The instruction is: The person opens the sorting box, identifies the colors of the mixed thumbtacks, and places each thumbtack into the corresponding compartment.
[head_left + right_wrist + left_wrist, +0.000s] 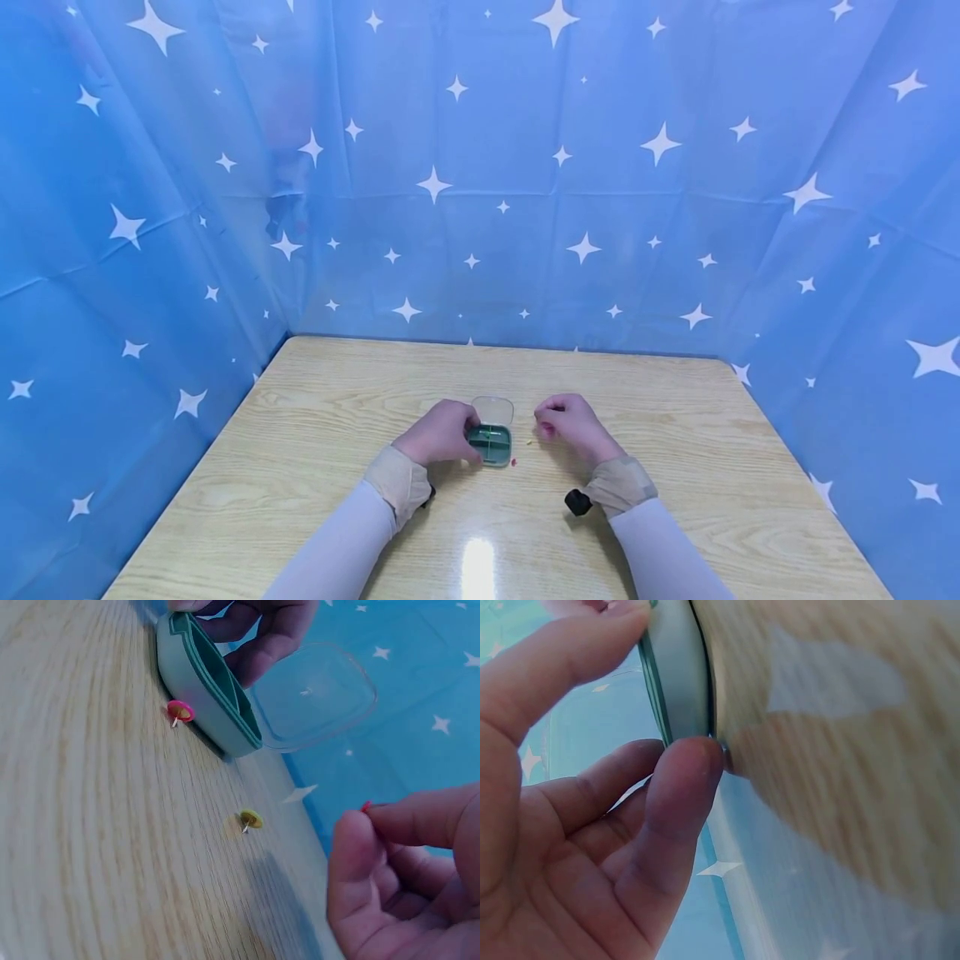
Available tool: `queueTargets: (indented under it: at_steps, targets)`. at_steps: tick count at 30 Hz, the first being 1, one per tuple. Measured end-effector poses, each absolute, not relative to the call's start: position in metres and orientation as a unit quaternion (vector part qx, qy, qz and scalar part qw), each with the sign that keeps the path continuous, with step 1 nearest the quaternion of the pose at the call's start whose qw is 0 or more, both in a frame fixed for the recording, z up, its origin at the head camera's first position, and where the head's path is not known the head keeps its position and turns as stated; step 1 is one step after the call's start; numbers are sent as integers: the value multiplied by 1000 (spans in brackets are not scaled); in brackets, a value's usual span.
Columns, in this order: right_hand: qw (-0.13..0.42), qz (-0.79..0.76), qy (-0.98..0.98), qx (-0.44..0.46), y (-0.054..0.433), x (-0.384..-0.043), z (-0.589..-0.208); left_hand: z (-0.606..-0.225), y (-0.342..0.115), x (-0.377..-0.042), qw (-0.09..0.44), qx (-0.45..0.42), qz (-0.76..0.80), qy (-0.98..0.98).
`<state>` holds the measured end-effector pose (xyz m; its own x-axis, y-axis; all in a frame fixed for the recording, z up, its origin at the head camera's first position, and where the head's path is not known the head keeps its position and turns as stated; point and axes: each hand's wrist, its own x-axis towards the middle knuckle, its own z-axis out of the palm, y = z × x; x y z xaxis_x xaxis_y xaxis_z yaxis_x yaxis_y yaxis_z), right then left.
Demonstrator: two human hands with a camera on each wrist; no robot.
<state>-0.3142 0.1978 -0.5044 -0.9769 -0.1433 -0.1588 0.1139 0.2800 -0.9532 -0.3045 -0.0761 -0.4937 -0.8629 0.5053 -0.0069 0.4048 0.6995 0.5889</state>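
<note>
A small green compartment box [498, 455] stands on the table with its clear lid [492, 408] raised at the back. My left hand [442, 435] grips the box's left side between thumb and fingers; the left wrist view shows the fingertips against its wall [684, 682]. Right of the box, my right hand [576, 427] is held above the table. Between its thumb and forefinger it pinches a red thumbtack [366, 806], mostly hidden by the fingertips. A pink thumbtack [180, 711] lies close beside the box, and a yellow thumbtack [251, 818] lies between box and right hand.
The wooden table [315, 467] reaches back to a blue curtain [510, 225] with white stars, which also hangs along both sides. A dark wrist-worn device [577, 502] sits by the right wrist, low over the tabletop.
</note>
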Motion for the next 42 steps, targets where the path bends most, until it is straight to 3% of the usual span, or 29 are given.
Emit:
queueTargets:
  at_steps: [19,29,42]
  targets:
    - [115,-739,662,-53,208,-319,-516,-492,-75,-301,86,250,297,918]
    - [128,-814,567,-9,218,-325,-535,-491,-75,-299,87,246,299,918]
    - [160,-876,454,1,223,-326,-531,-491,-76,-302,80,252,304,915]
